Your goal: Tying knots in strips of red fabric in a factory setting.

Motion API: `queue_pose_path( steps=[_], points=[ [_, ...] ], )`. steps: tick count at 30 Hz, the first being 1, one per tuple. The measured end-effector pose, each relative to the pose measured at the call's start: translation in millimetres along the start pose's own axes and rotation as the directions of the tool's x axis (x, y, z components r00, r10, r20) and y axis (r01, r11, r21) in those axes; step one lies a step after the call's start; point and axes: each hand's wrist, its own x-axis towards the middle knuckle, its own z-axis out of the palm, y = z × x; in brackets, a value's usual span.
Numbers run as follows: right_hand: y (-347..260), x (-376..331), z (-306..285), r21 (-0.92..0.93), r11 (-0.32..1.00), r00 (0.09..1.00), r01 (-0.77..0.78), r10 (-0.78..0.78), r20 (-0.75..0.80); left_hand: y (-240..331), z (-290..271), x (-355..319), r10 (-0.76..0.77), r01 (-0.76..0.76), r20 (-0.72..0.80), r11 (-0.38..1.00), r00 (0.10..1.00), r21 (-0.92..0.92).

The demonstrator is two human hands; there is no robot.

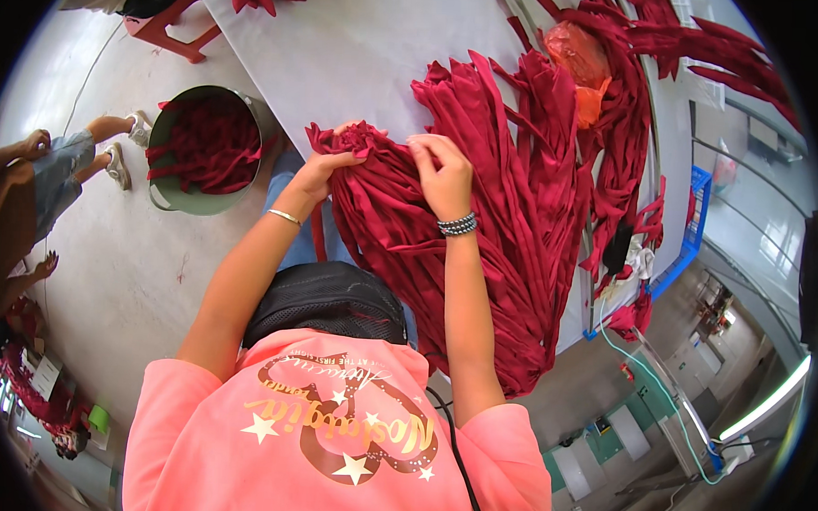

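Nearest the camera, a salmon-pink printed shirt (pixel 330 451) and a black mesh pouch (pixel 326 302) fill the 6 o'clock area. Both bare forearms are extended from there toward 12 o'clock. The left hand (pixel 326 167), worn with a thin silver bangle (pixel 284 217) at the wrist, is closed around the bunched upper end of a bundle of dark red fabric strips (pixel 482 222). The right hand (pixel 443 171), worn with a dark beaded bracelet (pixel 457 225), is bent downward at the wrist, and its fingers are pinched on the folds of the same bundle just beside the left hand. The bundle is laid across the edge of a grey worktable (pixel 362 47) and hangs toward 5 o'clock. An orange plastic bag (pixel 580 63) is seen at 1 o'clock among further red strips. A round green tub (pixel 181 193) holding red strips is placed on the floor at 9 o'clock.
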Motion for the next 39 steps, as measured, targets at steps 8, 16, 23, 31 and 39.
queue_pose_path(
  steps=[8, 16, 23, 31, 39],
  points=[
    [13, 3, -32, -0.412, 0.911, 0.995, 0.004, -0.044, -0.087, 6, 3, -1, -0.012, 0.017, 0.120, 0.999, 0.993, -0.041],
    [32, 11, -17, -0.654, 0.756, 1.000, 0.012, -0.003, 0.015, -5, -15, 1, 0.018, -0.022, 0.159, 1.000, 0.987, 0.021],
    [26, 16, -14, -0.733, 0.679, 0.999, 0.033, -0.049, -0.001, -5, -19, 3, 0.042, -0.044, 0.176, 0.999, 0.983, 0.005],
    [29, 27, -24, -0.107, 0.975, 0.904, -0.196, 0.138, -0.404, 3, -2, -1, -0.011, 0.007, 0.127, 0.999, 0.992, 0.039],
    [8, 40, -6, 0.108, 0.972, 0.970, -0.211, 0.221, -0.099, -3, -10, 2, 0.008, -0.012, 0.127, 1.000, 0.992, 0.026]
  ],
)
